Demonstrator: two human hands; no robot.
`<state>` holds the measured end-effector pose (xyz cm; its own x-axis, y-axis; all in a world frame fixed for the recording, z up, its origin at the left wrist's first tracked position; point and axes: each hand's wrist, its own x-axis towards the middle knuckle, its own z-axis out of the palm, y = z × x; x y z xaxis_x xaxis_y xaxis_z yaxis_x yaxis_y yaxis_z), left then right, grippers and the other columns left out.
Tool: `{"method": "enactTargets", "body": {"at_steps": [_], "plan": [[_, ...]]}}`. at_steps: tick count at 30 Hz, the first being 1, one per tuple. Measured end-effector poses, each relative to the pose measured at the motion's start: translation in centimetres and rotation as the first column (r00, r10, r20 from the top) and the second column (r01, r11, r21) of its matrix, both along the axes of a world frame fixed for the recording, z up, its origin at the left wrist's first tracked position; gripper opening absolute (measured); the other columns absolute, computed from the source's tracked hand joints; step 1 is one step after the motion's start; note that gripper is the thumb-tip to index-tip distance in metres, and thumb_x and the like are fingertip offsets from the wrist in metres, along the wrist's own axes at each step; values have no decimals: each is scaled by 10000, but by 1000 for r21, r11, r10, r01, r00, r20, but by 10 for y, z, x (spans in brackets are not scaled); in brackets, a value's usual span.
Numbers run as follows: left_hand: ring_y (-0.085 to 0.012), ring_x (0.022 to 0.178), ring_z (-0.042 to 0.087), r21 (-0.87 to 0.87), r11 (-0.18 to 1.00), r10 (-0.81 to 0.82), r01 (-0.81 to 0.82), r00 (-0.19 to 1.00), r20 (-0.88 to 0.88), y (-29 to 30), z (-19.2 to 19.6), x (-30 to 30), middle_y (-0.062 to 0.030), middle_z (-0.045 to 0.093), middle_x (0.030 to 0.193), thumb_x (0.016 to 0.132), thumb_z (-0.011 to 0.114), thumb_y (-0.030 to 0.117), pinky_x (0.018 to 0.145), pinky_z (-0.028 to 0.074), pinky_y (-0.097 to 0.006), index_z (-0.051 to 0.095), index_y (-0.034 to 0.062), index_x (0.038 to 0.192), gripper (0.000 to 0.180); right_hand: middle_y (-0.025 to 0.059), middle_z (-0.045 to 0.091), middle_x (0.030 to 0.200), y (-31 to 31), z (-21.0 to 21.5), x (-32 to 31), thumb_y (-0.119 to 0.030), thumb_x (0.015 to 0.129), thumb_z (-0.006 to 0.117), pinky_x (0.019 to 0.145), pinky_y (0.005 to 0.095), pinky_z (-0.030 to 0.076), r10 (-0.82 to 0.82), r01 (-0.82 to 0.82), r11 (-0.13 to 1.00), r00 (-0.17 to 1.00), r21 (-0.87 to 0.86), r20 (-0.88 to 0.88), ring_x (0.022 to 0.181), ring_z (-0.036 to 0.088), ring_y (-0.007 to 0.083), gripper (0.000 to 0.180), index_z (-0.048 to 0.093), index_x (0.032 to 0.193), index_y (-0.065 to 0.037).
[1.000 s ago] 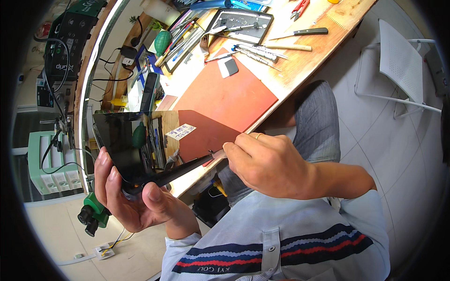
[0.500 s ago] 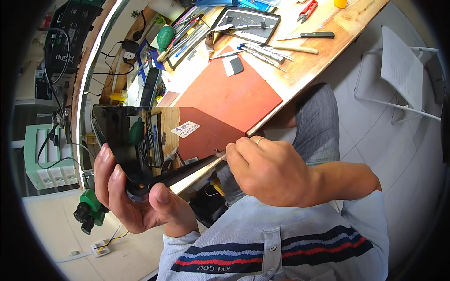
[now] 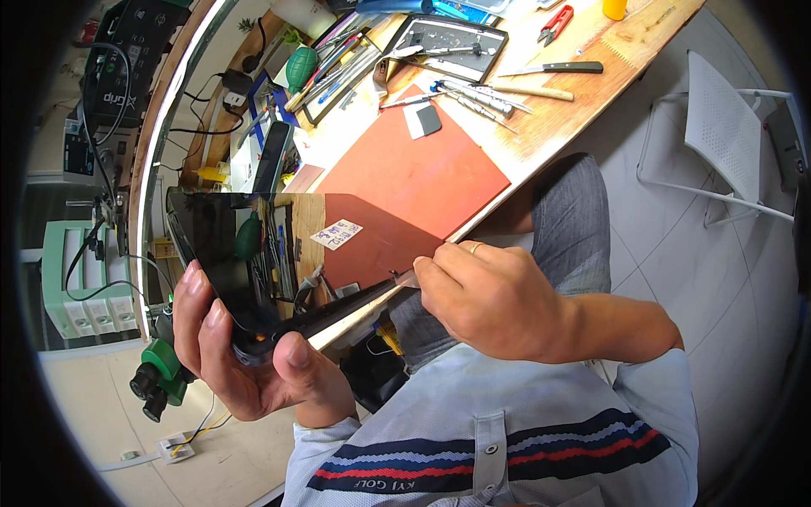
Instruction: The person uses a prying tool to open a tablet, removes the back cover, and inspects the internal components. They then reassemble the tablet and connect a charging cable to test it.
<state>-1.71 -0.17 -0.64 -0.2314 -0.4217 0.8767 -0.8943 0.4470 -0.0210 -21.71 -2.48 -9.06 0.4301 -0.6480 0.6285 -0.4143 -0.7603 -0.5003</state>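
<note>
A glossy black smartphone (image 3: 221,275) is held tilted over the near edge of the workbench, its screen mirroring the tools and mat. My left hand (image 3: 270,376) is closed around its lower left end, fingers on the far side and thumb nearest me. A small handwritten paper label (image 3: 337,235) shows on the screen. My right hand (image 3: 498,304), a ring on one finger, pinches a thin, pale, pick-like piece (image 3: 407,280) against the phone's right edge. How far that piece reaches into the edge is hidden.
Beyond the phone lies a red mat (image 3: 422,169) with a small grey-and-white piece (image 3: 422,120) on it. Several screwdrivers (image 3: 477,98), a knife (image 3: 562,67), red snips (image 3: 555,25) and a green blower bulb (image 3: 301,68) lie farther back. A green microscope (image 3: 159,376) is at left, a white chair (image 3: 728,127) at right.
My right hand has shifted slightly right, and more of the thin piece shows between its fingers and the phone's edge. The left hand and the phone have hardly moved.
</note>
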Motion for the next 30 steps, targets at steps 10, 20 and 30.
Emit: {"method": "enactTargets", "body": {"at_steps": [10, 20, 30], "plan": [[-403, 1177, 560, 4, 1000, 30, -30, 998, 46, 3, 0, 3, -243, 543, 1267, 1026, 540, 486, 1056, 457, -565, 511, 10, 1251, 528, 66, 554, 740, 0, 11, -8, -65, 748, 769, 531, 294, 493, 32, -32, 999, 999, 17, -25, 616, 585, 194, 274, 680, 977, 56], [-405, 1155, 571, -37, 999, 40, -37, 995, 94, -2, 1, 4, -251, 547, 1256, 1027, 494, 551, 1033, 471, -561, 511, 19, 1227, 568, 91, 597, 757, -4, 2, -6, -47, 771, 761, 505, 297, 482, 5, -3, 999, 998, -37, 68, 603, 595, 201, 272, 681, 1003, 71], [-403, 1130, 586, -34, 999, 44, -40, 992, 115, -2, 2, 6, -255, 561, 1240, 1024, 486, 568, 1006, 489, -562, 508, 25, 1255, 591, 16, 446, 655, -2, 10, 0, -96, 738, 671, 457, 253, 386, -42, 10, 977, 988, -212, -147, 581, 462, 126, 123, 573, 692, -35]]}}
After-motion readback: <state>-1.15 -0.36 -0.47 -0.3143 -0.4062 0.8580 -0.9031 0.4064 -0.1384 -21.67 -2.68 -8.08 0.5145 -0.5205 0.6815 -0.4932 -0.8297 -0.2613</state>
